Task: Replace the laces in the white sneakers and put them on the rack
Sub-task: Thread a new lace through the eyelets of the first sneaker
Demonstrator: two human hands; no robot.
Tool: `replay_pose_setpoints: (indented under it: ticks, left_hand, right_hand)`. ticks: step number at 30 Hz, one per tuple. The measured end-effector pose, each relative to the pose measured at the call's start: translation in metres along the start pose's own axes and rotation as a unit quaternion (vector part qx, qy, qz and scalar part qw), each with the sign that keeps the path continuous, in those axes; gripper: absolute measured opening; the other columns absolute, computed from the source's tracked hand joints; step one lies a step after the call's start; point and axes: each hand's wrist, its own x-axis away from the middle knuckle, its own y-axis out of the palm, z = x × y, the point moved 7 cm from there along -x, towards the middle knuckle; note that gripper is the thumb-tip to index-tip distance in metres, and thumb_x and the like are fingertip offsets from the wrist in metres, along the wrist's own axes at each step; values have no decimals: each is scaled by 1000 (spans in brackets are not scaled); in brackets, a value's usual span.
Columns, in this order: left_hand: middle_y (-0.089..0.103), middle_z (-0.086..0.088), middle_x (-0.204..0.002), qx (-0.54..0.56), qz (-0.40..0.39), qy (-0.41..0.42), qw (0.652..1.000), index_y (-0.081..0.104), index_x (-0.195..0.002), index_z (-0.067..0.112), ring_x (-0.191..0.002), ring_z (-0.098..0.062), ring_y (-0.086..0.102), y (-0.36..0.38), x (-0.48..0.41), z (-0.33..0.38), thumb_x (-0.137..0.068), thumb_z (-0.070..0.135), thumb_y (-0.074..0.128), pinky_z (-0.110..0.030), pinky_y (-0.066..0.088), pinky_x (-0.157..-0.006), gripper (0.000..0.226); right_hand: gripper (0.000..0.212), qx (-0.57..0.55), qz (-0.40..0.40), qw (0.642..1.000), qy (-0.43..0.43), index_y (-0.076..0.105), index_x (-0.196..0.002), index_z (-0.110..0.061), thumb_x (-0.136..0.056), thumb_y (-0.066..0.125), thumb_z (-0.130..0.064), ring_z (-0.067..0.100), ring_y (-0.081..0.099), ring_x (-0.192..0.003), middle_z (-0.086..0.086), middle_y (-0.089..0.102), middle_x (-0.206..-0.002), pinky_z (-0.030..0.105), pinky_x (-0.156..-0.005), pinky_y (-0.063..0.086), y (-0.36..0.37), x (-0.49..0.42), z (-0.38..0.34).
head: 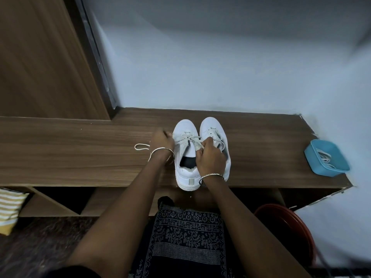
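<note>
Sitting side by side on the brown wooden bench (80,149), two white low-top sneakers (185,171) point at the wall. The left hand (161,140) curls its fingers round a pale lace (188,138) — the right hand (209,157) pinches it at the tongue. The grey heel tab (191,181) is unreadable.

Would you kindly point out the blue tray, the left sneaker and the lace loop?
blue tray (338,155): head view, bare inner base.
left sneaker (181,127): head view, toe cap.
lace loop (135,147): head view, curved end.

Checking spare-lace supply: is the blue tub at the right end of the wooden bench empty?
No, white laces lie loosely piled inside the blue tub.
</note>
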Motion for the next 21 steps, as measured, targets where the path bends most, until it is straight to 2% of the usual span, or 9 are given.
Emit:
replay_pose_setpoints:
  ticks: [2,4,6,9,11,13,16,21]
  left_hand:
    - [68,-20,-106,66,41,-74,994,63,-97,1,-103,-37,61,-10,-1,-17,-95,13,49,-39,44,-86,19]
    - [68,-20,-108,73,61,-101,990,64,-100,1,-105,-36,61,-15,1,-23,-95,13,49,-37,44,-86,20]
    - [69,-18,-107,32,69,-65,995,65,-101,4,-103,-36,62,-17,4,-17,-95,17,52,-39,45,-86,19]
    - [72,-8,-99,-24,36,50,998,71,-98,17,-97,-34,65,-10,6,10,-91,26,57,-39,50,-83,18]
    - [73,0,-98,-83,-13,121,989,73,-97,27,-98,-29,65,1,9,29,-89,31,59,-37,50,-84,17]
    - [71,3,-105,-175,-45,168,969,73,-101,33,-108,-26,61,11,12,42,-89,37,60,-37,45,-91,18]
    - [66,-2,-110,-279,-47,190,940,73,-102,31,-114,-28,54,19,17,52,-92,41,60,-39,38,-94,19]
    - [64,-6,-116,-339,-48,194,919,69,-111,19,-116,-29,53,25,15,51,-96,35,53,-42,37,-98,27]
  right_hand:
    - [21,0,3,1000,0,51,-115,-11,-96,49,-19,31,67,-83,10,70,-89,30,-61,36,2,-1,0]
    - [22,2,0,1000,-1,51,-117,-11,-96,49,-20,31,67,-83,10,70,-90,30,-60,38,4,-1,1]
    - [24,6,0,1000,-5,51,-118,-11,-97,49,-21,30,67,-83,10,71,-91,30,-62,38,4,-2,1]
    - [24,10,-1,1000,-7,50,-118,-11,-96,49,-20,29,67,-83,10,71,-91,29,-61,37,5,-2,1]
    - [24,13,-1,1000,-8,50,-118,-10,-96,49,-19,30,67,-84,10,71,-92,29,-61,36,4,-1,1]
    - [24,12,0,1000,-11,50,-118,-9,-96,49,-19,30,67,-85,11,70,-93,29,-62,35,3,-2,1]
    - [25,9,1,1000,-13,50,-119,-9,-96,49,-19,31,66,-85,11,71,-93,30,-62,35,4,-2,1]
    - [26,12,-1,1000,-17,50,-120,-9,-96,49,-20,30,66,-86,11,70,-94,30,-62,35,4,-1,1]
